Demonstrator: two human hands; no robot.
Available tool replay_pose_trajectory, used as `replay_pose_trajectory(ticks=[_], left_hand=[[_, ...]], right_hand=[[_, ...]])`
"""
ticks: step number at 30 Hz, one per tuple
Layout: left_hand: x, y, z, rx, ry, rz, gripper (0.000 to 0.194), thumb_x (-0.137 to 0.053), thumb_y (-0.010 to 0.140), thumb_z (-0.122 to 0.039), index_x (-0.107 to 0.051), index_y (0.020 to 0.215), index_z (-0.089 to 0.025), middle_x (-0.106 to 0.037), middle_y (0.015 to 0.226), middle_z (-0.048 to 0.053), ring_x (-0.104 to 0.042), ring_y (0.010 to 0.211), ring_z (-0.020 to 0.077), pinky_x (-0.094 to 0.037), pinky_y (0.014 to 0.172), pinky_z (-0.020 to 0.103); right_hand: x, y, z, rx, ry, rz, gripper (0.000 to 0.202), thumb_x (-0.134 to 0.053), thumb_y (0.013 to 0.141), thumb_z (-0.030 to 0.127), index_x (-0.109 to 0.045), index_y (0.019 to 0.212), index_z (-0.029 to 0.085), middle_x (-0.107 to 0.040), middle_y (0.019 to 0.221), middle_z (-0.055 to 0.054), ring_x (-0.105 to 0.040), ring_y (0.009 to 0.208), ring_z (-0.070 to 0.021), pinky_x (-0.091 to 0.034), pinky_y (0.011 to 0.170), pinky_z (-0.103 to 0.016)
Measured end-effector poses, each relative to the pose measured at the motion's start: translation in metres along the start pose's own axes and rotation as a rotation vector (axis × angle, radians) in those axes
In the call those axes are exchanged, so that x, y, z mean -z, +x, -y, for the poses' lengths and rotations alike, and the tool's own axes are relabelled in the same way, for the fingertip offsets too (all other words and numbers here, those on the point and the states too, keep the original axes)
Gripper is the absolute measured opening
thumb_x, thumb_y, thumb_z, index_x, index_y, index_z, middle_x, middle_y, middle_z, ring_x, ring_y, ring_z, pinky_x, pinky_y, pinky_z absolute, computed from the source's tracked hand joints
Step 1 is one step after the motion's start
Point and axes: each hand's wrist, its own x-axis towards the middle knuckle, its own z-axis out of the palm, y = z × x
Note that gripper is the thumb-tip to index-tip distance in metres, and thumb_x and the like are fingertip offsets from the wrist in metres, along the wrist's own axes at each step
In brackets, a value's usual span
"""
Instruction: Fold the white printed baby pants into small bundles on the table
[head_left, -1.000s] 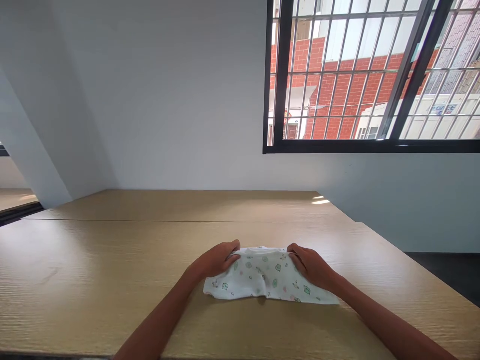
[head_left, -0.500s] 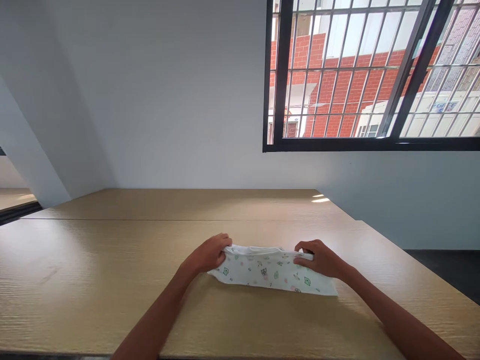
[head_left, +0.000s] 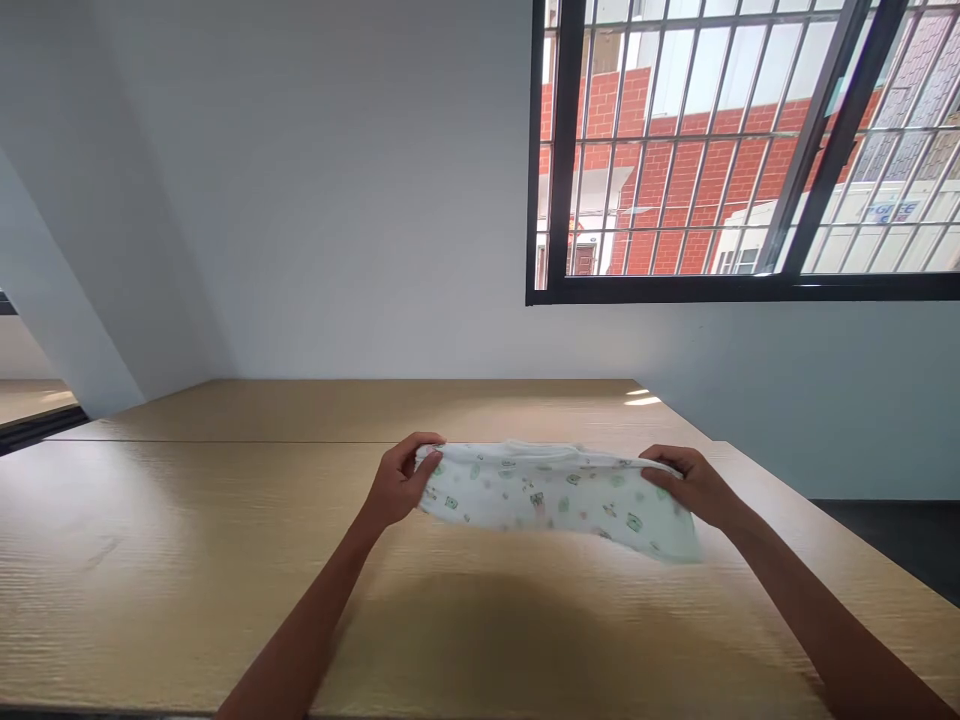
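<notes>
A white cloth [head_left: 540, 492] with small green and pink prints is stretched between my hands, raised over the wooden table [head_left: 187, 560]. My left hand [head_left: 405, 480] pinches its upper left corner between thumb and fingers. At the upper right corner, my right hand [head_left: 694, 485] grips the edge the same way. The lower part of the cloth hangs down and its lower right end is blurred. A shadow lies on the table below it.
Behind the table stands a pale wall [head_left: 360, 220]. A black-framed window [head_left: 720, 290] with metal bars is at the upper right. The table's right edge slants toward a dark floor [head_left: 892, 535].
Both hands have risen and moved apart, lifting the cloth off the table. My right hand now grips nearer the cloth's right end, and the cloth is spread wider.
</notes>
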Motion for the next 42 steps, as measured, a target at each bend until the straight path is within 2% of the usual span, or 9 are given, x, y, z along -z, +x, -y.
replay_pose_trajectory(ticks=[6,11,15,18,23,27,31,34,42], left_hand=[[-0.006,0.000,0.012,0.192,-0.034,0.430,0.033,-0.047,0.087,-0.044,-0.059,0.103,-0.018,-0.060,0.102,0.005,-0.055,0.071,0.0142,-0.046,0.060,0.023],[-0.024,-0.007,0.027,0.080,0.287,0.441,0.023,-0.049,0.081,-0.029,-0.062,0.096,-0.017,-0.061,0.104,0.008,-0.057,0.090,0.0217,-0.047,0.082,0.033],[-0.032,-0.013,0.021,-0.033,0.276,0.570,0.023,-0.051,0.083,-0.030,-0.061,0.102,-0.022,-0.060,0.107,0.005,-0.054,0.100,0.0220,-0.045,0.086,0.031],[-0.031,-0.016,0.016,-0.072,0.326,0.708,0.020,-0.059,0.080,-0.031,-0.063,0.098,-0.024,-0.059,0.103,0.004,-0.052,0.103,0.0227,-0.040,0.094,0.034],[-0.041,-0.021,0.001,-0.145,0.325,0.718,0.015,-0.058,0.082,-0.024,-0.064,0.095,-0.022,-0.059,0.103,0.005,-0.053,0.100,0.0217,-0.042,0.091,0.033],[-0.071,-0.034,-0.017,-0.289,0.288,0.736,0.025,-0.052,0.088,-0.024,-0.060,0.111,-0.021,-0.058,0.117,0.007,-0.053,0.108,0.0224,-0.043,0.096,0.034],[-0.096,-0.049,-0.019,-0.359,0.377,0.776,0.050,-0.039,0.096,-0.030,-0.033,0.144,-0.017,-0.032,0.149,0.012,-0.030,0.136,0.0274,-0.027,0.113,0.042],[-0.102,-0.054,-0.009,-0.344,0.430,0.793,0.056,-0.028,0.100,-0.036,-0.015,0.150,-0.016,-0.014,0.155,0.010,-0.014,0.142,0.0270,-0.018,0.117,0.043],[-0.098,-0.049,0.014,-0.259,0.517,0.760,0.068,-0.028,0.095,-0.060,-0.009,0.151,-0.025,-0.006,0.156,0.005,-0.006,0.143,0.0268,-0.009,0.117,0.047]], right_hand=[[0.002,0.003,-0.025,-0.124,-0.115,0.187,0.038,-0.055,0.084,0.054,-0.060,0.103,0.022,-0.062,0.085,-0.003,-0.056,0.067,-0.0157,-0.044,0.054,-0.025],[-0.014,0.004,-0.064,-0.139,-0.568,0.171,0.024,-0.056,0.080,0.041,-0.059,0.092,0.021,-0.062,0.084,-0.006,-0.058,0.066,-0.0192,-0.046,0.056,-0.031],[-0.026,0.002,-0.057,0.016,-0.643,0.067,0.016,-0.051,0.083,0.033,-0.056,0.094,0.023,-0.061,0.095,-0.007,-0.059,0.081,-0.0226,-0.048,0.066,-0.035],[-0.036,0.001,-0.037,0.118,-0.532,0.115,0.015,-0.047,0.088,0.032,-0.057,0.096,0.023,-0.059,0.101,-0.007,-0.058,0.082,-0.0208,-0.049,0.067,-0.034],[-0.065,-0.005,-0.017,0.211,-0.391,0.268,0.017,-0.049,0.091,0.032,-0.057,0.102,0.024,-0.059,0.095,-0.005,-0.056,0.078,-0.0185,-0.050,0.068,-0.033],[-0.091,-0.009,-0.009,0.303,-0.339,0.278,0.029,-0.050,0.092,0.032,-0.054,0.119,0.023,-0.057,0.118,-0.008,-0.054,0.106,-0.0223,-0.049,0.089,-0.037],[-0.107,-0.012,-0.006,0.298,-0.397,0.360,0.057,-0.045,0.095,0.041,-0.030,0.146,0.022,-0.037,0.146,-0.010,-0.031,0.134,-0.0275,-0.031,0.111,-0.045],[-0.112,-0.013,-0.010,0.281,-0.446,0.454,0.067,-0.039,0.096,0.049,-0.013,0.151,0.020,-0.018,0.154,-0.010,-0.017,0.141,-0.0284,-0.020,0.115,-0.047],[-0.097,0.001,-0.036,0.273,-0.542,0.479,0.076,-0.039,0.093,0.061,-0.006,0.151,0.024,-0.010,0.155,-0.007,-0.008,0.142,-0.0279,-0.009,0.116,-0.047]])
